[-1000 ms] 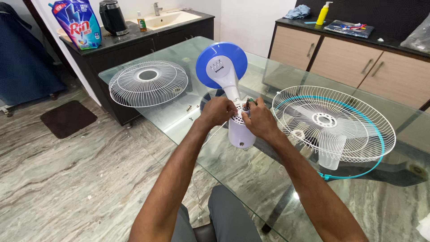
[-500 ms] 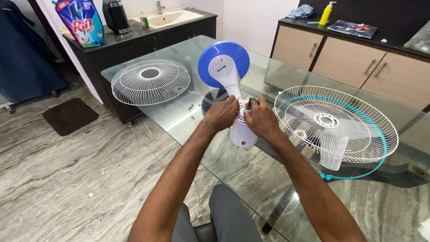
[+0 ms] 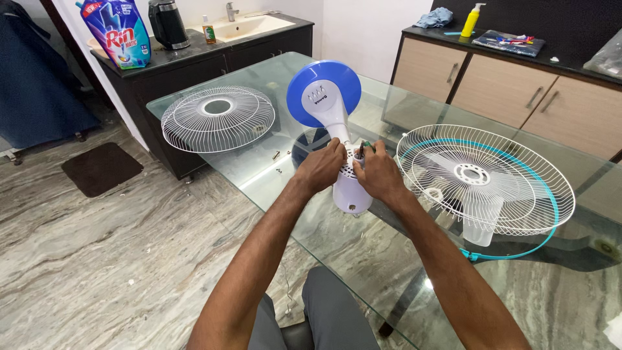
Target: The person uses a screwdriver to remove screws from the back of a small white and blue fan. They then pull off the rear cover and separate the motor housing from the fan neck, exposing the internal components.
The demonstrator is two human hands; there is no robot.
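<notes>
I see the white fan motor housing (image 3: 350, 192) lying on the glass surface (image 3: 311, 220) near its front edge, its neck running up to the round blue-and-white base (image 3: 324, 91), which stands tilted toward me. My left hand (image 3: 320, 168) wraps over the vented end of the housing, fingers curled against it in a grasp. My right hand (image 3: 378, 174) presses on the other side of that end, its fingers pinched around a slim screwdriver (image 3: 361, 150) with a green-tipped handle that points down into the housing. The two hands nearly touch across the top. To the right of the housing lies a white wire fan guard (image 3: 518, 194) with a teal rim, and the translucent blade (image 3: 481, 223) shows through its wires. To the left, well apart, a second white wire guard (image 3: 218, 118) rests flat on the glass. A couple of small screws (image 3: 276, 155) lie between that guard and my left hand. Beyond the surface, a dark counter (image 3: 194, 52) carries a kettle (image 3: 166, 23) and a blue refill pouch (image 3: 117, 32).
</notes>
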